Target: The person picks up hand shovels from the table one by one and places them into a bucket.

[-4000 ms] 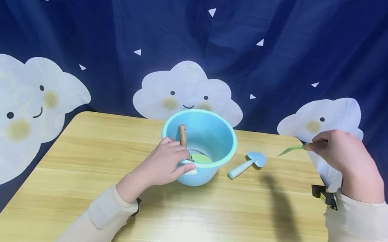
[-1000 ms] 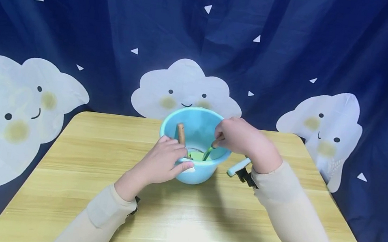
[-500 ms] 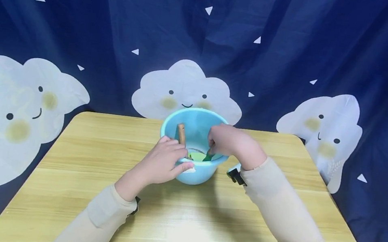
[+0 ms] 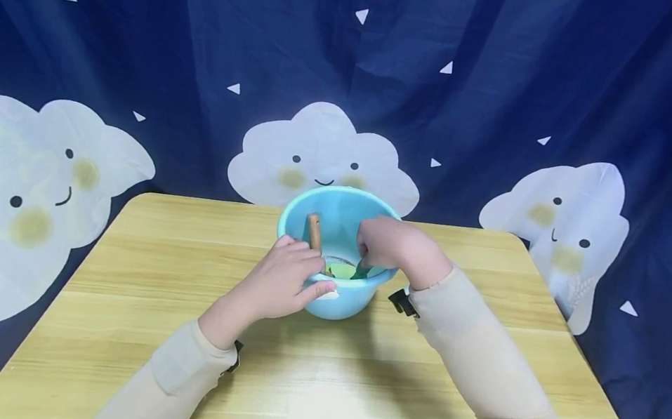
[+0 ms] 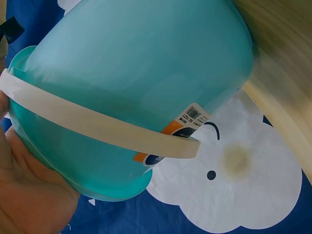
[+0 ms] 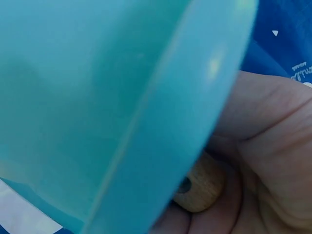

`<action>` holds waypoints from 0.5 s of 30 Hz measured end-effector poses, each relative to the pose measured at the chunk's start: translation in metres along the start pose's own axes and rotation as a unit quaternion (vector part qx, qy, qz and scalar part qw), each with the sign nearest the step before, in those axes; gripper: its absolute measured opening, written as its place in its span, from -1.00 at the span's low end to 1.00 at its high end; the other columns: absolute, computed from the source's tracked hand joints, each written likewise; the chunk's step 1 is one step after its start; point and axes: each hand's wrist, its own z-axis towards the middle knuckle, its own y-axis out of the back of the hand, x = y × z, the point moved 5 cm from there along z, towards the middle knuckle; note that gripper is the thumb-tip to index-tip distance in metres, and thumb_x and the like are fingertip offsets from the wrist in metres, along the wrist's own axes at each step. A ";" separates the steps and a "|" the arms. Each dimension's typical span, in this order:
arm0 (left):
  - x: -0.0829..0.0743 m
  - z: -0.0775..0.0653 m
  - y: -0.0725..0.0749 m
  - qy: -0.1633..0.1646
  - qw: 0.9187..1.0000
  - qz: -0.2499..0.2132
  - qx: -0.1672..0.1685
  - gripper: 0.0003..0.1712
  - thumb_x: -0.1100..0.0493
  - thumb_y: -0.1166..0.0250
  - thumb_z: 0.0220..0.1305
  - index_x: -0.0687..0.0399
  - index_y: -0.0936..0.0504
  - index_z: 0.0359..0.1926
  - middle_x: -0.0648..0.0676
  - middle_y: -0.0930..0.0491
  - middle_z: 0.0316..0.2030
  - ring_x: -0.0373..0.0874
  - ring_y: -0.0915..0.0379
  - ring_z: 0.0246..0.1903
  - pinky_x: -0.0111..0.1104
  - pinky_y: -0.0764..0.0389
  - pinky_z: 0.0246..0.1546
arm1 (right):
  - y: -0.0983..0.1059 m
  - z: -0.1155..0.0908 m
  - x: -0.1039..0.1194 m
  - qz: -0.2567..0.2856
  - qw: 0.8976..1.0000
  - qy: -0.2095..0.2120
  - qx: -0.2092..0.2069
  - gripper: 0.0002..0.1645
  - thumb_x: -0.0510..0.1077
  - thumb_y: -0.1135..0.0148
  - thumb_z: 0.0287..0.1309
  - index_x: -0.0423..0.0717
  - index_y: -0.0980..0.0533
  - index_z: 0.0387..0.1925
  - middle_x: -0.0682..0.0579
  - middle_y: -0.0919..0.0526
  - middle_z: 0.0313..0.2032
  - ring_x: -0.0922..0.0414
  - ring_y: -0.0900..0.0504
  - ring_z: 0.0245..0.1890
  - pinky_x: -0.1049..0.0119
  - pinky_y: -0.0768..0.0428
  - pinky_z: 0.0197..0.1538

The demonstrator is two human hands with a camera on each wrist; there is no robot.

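Observation:
A light blue bucket (image 4: 333, 301) stands on the wooden table, its white bail handle (image 5: 97, 124) hanging against the outside wall. My left hand (image 4: 279, 276) grips the near-left rim, thumb outside and fingers over the edge. Reaching over the right rim, my right hand (image 4: 391, 245) holds a small green-bladed garden tool (image 4: 361, 272) down inside the bucket. Its wooden handle end (image 6: 204, 187), with a hole in it, shows within my curled fingers in the right wrist view. Another wooden handle (image 4: 314, 231) leans inside the bucket on the left. A pale green piece (image 4: 341, 269) lies at the bottom.
The light blue trowel on the table is hidden behind my right wrist. Around the bucket spreads the wooden tabletop (image 4: 162, 271). A dark blue curtain (image 4: 207, 23) with printed clouds hangs right behind the table's far edge.
My right hand has come from the far right, carrying the green-bladed tool leftward and down into the bucket, and lowered slightly more in the last second. My left hand keeps its hold on the rim.

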 end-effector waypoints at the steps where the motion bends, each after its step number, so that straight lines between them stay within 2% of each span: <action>1: 0.000 0.000 0.000 0.000 1.000 0.000 0.000 -0.47 -0.32 0.04 0.48 -0.09 -0.45 -0.47 -0.18 -0.38 -0.50 -0.21 -0.37 -0.34 -0.20 -0.27 -0.06 | 0.000 0.001 0.000 0.001 1.000 -0.003 0.004 -0.41 -0.30 -0.44 0.00 0.05 -0.21 -0.81 0.16 -0.04 -0.72 0.21 -0.03 -0.64 0.38 -0.21 -0.50; 6: 0.000 0.000 0.000 0.000 1.000 -0.002 -0.003 -0.43 -0.35 0.09 0.49 -0.09 -0.45 -0.47 -0.17 -0.39 -0.49 -0.21 -0.37 -0.34 -0.20 -0.27 -0.06 | -0.002 0.006 -0.002 0.008 1.000 -0.024 0.018 -0.47 -0.22 -0.50 0.02 0.03 -0.33 -0.80 0.16 -0.17 -0.76 0.22 -0.15 -0.67 0.38 -0.34 -0.49; 11: 0.000 0.000 0.001 0.001 1.000 -0.003 -0.002 -0.47 -0.32 0.03 0.48 -0.09 -0.45 -0.47 -0.17 -0.40 -0.49 -0.21 -0.38 -0.34 -0.20 -0.28 -0.06 | -0.003 0.012 -0.006 0.009 0.999 -0.036 0.016 -0.53 -0.21 -0.53 -0.02 0.00 -0.39 -0.77 0.15 -0.30 -0.74 0.20 -0.25 -0.64 0.35 -0.40 -0.46; 15: 0.000 0.000 0.001 0.002 1.000 -0.003 -0.002 -0.50 -0.30 -0.01 0.47 -0.09 -0.46 -0.47 -0.17 -0.41 -0.49 -0.21 -0.38 -0.34 -0.20 -0.28 -0.05 | -0.004 0.015 -0.008 0.011 0.999 -0.036 0.007 -0.53 -0.26 -0.51 -0.04 0.00 -0.36 -0.74 0.14 -0.27 -0.72 0.19 -0.23 -0.62 0.34 -0.37 -0.44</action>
